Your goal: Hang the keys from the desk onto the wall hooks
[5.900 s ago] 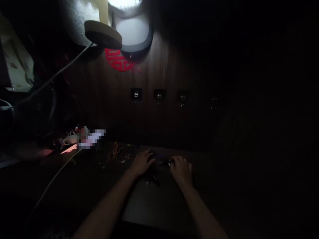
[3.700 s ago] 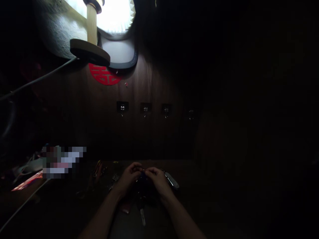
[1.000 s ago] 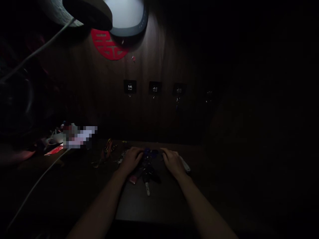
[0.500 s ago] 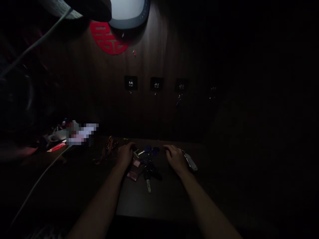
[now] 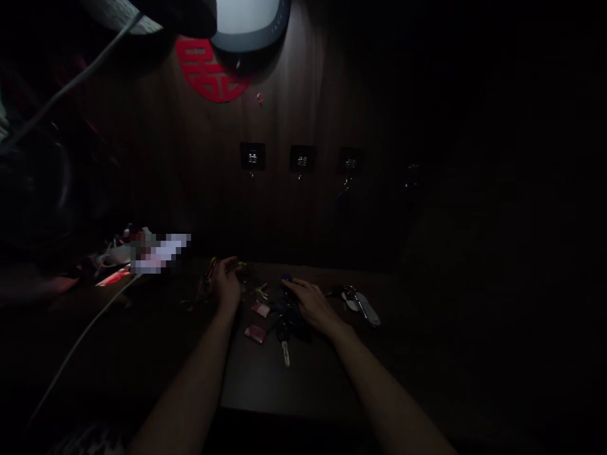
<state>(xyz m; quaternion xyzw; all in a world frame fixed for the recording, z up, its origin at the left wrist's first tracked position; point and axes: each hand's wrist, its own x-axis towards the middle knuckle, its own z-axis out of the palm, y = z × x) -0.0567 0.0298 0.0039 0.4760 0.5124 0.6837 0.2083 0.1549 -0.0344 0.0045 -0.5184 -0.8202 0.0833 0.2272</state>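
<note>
In the dim head view, my left hand [image 5: 226,285] is by a yellow-and-dark strap [image 5: 209,270] on the dark wooden surface. Its fingers are apart, and I see nothing held in them. My right hand [image 5: 312,304] reaches over a dark bunch of keys, fingers stretched out, tips close to a blue-headed key [image 5: 286,278]. From that bunch a car key [image 5: 285,354] points toward me. Between the hands lie small brass-coloured keys [image 5: 262,291] and two small pink packets, an upper packet [image 5: 260,308] and a lower packet [image 5: 255,333]. A pale oval tag with a metal clip [image 5: 367,311] rests right of my right hand.
Several dark square hooks line the wooden wall, among them a left hook [image 5: 253,156]; small items hang from a hook [image 5: 350,162] further right. Above is a red paper cutout [image 5: 215,79] behind a cap-like object [image 5: 249,28]. A white cable [image 5: 80,347] crosses the left side.
My right hand has moved left from beside the pale tag onto the dark keys, uncovering more of the tag. My left hand has shifted left, off the small keys toward the yellow-and-dark strap.
</note>
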